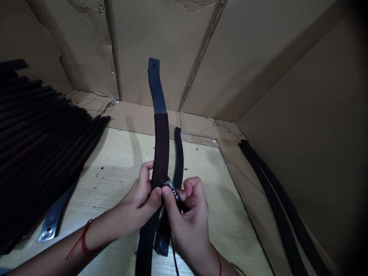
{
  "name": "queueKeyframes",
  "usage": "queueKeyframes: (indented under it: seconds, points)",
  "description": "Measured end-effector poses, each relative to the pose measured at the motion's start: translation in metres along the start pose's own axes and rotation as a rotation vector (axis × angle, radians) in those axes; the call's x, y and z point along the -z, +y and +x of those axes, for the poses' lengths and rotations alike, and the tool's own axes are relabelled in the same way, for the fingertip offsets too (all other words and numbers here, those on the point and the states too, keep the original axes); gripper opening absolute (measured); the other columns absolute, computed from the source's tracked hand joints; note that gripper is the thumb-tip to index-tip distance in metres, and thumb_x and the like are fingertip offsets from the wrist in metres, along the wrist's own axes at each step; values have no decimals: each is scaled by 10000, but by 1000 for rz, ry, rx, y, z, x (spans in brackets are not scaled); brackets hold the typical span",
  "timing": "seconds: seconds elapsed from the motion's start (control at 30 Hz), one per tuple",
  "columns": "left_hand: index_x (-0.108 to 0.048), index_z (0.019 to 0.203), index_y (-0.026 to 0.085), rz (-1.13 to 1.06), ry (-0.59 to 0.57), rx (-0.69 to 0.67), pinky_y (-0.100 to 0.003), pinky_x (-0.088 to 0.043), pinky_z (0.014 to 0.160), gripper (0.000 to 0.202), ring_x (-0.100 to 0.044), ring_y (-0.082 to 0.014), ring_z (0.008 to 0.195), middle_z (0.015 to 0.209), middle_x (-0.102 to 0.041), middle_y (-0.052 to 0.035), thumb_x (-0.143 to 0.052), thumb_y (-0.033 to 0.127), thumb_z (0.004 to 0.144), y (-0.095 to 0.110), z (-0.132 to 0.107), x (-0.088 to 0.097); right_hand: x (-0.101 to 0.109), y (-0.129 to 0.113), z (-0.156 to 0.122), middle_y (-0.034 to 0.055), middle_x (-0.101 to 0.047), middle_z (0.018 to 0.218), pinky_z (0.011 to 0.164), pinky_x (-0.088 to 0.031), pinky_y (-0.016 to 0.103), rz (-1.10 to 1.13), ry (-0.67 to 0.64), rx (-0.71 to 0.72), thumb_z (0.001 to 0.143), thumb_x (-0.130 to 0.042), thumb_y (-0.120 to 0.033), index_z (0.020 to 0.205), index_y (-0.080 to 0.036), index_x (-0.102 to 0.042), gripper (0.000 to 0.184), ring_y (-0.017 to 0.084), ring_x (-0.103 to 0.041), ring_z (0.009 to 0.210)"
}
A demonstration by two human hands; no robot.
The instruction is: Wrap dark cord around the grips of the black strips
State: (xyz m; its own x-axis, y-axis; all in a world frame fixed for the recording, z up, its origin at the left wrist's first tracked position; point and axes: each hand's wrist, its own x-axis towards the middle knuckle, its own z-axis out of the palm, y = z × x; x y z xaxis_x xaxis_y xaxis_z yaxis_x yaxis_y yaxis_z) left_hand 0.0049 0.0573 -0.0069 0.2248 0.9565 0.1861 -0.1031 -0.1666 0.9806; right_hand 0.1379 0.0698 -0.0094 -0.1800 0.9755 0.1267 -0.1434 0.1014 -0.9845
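Observation:
A long, curved strip (pixel 161 142) stands upright in front of me. Its far end is bare grey metal with a hole, and a dark brown stitched cover wraps the part below. My left hand (pixel 133 209) grips the strip about its middle, thumb in front. Between thumb and fingers of my right hand (pixel 191 214) is a small metal tool (pixel 171 187) with a dark tip, which looks like thread snips. Its tip is against the right edge of the cover. A thin dark cord (pixel 174 253) hangs below that hand.
Many dark covered strips (pixel 43 142) are stacked at the left, one bare metal end (pixel 50 226) poking out. Another strip (pixel 178 157) lies behind the held one. Two more (pixel 276 203) lie at the right. Cardboard walls (pixel 155 34) enclose the pale board (pixel 115 176), dotted with dark scraps.

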Motion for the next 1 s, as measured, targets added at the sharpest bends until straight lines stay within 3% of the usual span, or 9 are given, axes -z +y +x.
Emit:
queueKeyframes:
  seconds: [0.23, 0.53, 0.67, 1.0]
  points:
    - [-253, 1267, 299, -18, 98, -9, -360, -425, 940, 290, -581, -157, 998, 1106, -594, -39, -381, 313, 1007, -2, 1, 4, 1, -6, -1, -129, -387, 527, 402, -274, 151, -93, -63, 58, 923, -578, -228, 811, -262, -287, 313, 55, -357, 411]
    - [-200, 1276, 261, 97, -3, 41, -412, -432, 923, 311, -571, -207, 1053, 1170, -565, -101, -332, 350, 1009, 5, 1, 8, 7, -7, 2, -125, -330, 560, 392, -252, 156, -260, -102, 127, 893, -595, -209, 818, -260, -302, 306, 58, -325, 411]
    - [-212, 1292, 263, 148, 3, 69, -407, -426, 920, 319, -554, -212, 1062, 1210, -532, -108, -324, 356, 1008, 6, -1, 8, 7, -6, 1, -125, -338, 554, 382, -244, 165, -218, -112, 96, 904, -577, -208, 829, -264, -292, 300, 60, -325, 400]
    - [-165, 1364, 251, 190, -18, 47, -383, -397, 980, 444, -505, -203, 1126, 1254, -505, -98, -367, 189, 973, 0, -3, -2, 9, 2, -1, -92, -333, 600, 379, -227, 203, -258, -29, 39, 899, -581, -286, 831, -256, -333, 260, 83, -293, 440]
